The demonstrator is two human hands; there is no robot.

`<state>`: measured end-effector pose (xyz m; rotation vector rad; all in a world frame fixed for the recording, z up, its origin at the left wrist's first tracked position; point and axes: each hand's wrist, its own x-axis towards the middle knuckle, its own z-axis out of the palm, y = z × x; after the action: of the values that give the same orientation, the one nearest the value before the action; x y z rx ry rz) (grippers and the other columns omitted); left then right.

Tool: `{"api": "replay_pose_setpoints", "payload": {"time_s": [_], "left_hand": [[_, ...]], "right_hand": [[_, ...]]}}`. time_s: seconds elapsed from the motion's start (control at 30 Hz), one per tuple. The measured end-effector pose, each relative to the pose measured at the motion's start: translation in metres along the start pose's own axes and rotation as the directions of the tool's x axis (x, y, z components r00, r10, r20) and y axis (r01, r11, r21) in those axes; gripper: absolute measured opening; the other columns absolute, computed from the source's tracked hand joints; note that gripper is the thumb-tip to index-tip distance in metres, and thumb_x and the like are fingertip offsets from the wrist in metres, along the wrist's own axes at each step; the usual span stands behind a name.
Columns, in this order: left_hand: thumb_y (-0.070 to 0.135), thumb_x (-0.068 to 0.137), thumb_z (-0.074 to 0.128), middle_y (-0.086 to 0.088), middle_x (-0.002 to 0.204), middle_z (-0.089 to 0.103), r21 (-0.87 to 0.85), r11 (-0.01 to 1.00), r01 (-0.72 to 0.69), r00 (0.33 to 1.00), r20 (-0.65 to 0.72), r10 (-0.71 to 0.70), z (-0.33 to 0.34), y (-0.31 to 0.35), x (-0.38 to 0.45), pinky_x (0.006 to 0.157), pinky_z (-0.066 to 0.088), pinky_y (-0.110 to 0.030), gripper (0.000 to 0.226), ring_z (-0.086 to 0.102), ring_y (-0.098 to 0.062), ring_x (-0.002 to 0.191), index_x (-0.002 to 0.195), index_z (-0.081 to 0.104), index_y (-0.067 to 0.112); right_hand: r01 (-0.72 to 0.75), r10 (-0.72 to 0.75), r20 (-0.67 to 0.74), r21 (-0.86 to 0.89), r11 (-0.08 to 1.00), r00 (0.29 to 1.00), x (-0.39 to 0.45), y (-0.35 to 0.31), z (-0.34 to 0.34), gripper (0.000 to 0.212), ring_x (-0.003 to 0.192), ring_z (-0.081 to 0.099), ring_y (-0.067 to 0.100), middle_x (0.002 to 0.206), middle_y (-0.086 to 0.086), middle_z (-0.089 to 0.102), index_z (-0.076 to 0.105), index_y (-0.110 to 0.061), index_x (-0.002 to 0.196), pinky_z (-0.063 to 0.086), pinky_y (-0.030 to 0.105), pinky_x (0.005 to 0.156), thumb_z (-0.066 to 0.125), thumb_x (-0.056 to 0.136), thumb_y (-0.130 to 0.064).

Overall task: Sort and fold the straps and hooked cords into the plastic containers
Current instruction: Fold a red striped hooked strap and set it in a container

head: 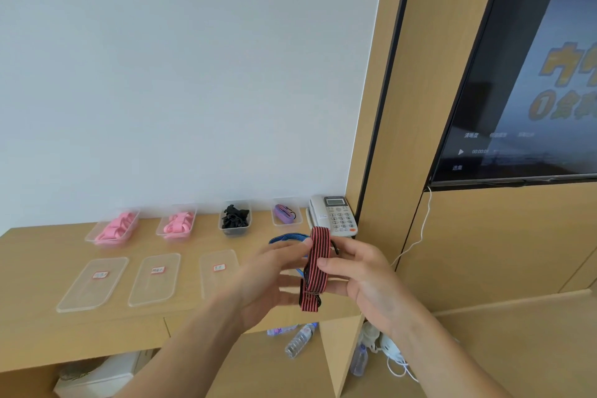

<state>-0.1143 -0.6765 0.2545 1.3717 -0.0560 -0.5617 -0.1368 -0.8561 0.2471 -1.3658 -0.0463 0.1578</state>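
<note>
A red-and-black striped hooked cord (pixel 317 268), folded into a loop, is held upright above the desk's right end. My right hand (pixel 358 281) grips it, thumb across its front. My left hand (pixel 271 275) touches its left side with blurred fingers near the top fold. A blue hooked cord (pixel 286 238) lies on the desk behind my hands. Along the wall stand several clear containers: two with pink straps (pixel 115 227) (pixel 178 223), one with black straps (pixel 235 218), one with a purple cord (pixel 285 213).
Three clear lids with red-edged labels (pixel 93 284) (pixel 155 279) (pixel 218 271) lie flat on the wooden desk (pixel 38 268). A white telephone (pixel 334 215) sits at the back right. A wall screen (pixel 523 74) hangs on the right. Bottles (pixel 298 339) lie on the floor below.
</note>
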Motion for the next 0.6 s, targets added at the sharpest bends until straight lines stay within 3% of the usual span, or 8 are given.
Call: {"api": "replay_pose_setpoints", "payload": {"time_s": [0.2, 0.4, 0.5, 0.6], "left_hand": [[0.039, 0.098, 0.062, -0.022, 0.101, 0.071, -0.122, 0.991, 0.059, 0.998, -0.003, -0.06, -0.024, -0.005, 0.005, 0.091, 0.058, -0.05, 0.043, 0.07, -0.04, 0.093, 0.118, 0.074, 0.004], [0.042, 0.102, 0.056, -0.024, 0.101, 0.071, -0.209, 0.972, 0.104, 0.993, -0.034, -0.113, -0.06, -0.002, 0.009, 0.095, 0.056, -0.053, 0.045, 0.067, -0.042, 0.094, 0.114, 0.074, 0.003], [0.034, 0.103, 0.056, -0.024, 0.1, 0.069, -0.278, 0.953, 0.119, 0.992, -0.016, -0.128, -0.081, -0.001, 0.01, 0.088, 0.059, -0.052, 0.041, 0.067, -0.041, 0.093, 0.121, 0.07, 0.001], [0.019, 0.102, 0.057, -0.018, 0.098, 0.069, -0.247, 0.965, 0.086, 0.996, 0.01, -0.086, -0.097, -0.002, 0.011, 0.079, 0.06, -0.047, 0.028, 0.068, -0.032, 0.085, 0.12, 0.071, 0.003]], "right_hand": [[0.029, -0.034, -0.067, -0.075, 0.997, 0.997, 0.02, 0.006, 0.018, 0.051, 0.104, 0.072, 0.032, 0.112, 0.012, 0.074, 0.068, -0.014, 0.123, 0.057, 0.049, 0.093, 0.079, 0.075, 0.0], [0.102, -0.122, -0.054, -0.282, 0.954, 0.991, 0.037, 0.011, 0.05, 0.051, 0.11, 0.069, 0.013, 0.111, -0.005, 0.076, 0.073, -0.031, 0.112, 0.051, 0.036, 0.097, 0.083, 0.064, -0.015], [0.115, -0.132, -0.062, -0.227, 0.967, 0.989, 0.046, 0.013, 0.063, 0.048, 0.108, 0.071, 0.018, 0.108, 0.002, 0.077, 0.073, -0.024, 0.113, 0.052, 0.034, 0.094, 0.083, 0.067, -0.012], [0.099, -0.106, -0.084, -0.089, 0.991, 0.991, 0.055, 0.015, 0.074, 0.027, 0.107, 0.07, 0.035, 0.108, 0.018, 0.075, 0.076, -0.011, 0.107, 0.054, 0.045, 0.098, 0.077, 0.08, -0.004]]}}
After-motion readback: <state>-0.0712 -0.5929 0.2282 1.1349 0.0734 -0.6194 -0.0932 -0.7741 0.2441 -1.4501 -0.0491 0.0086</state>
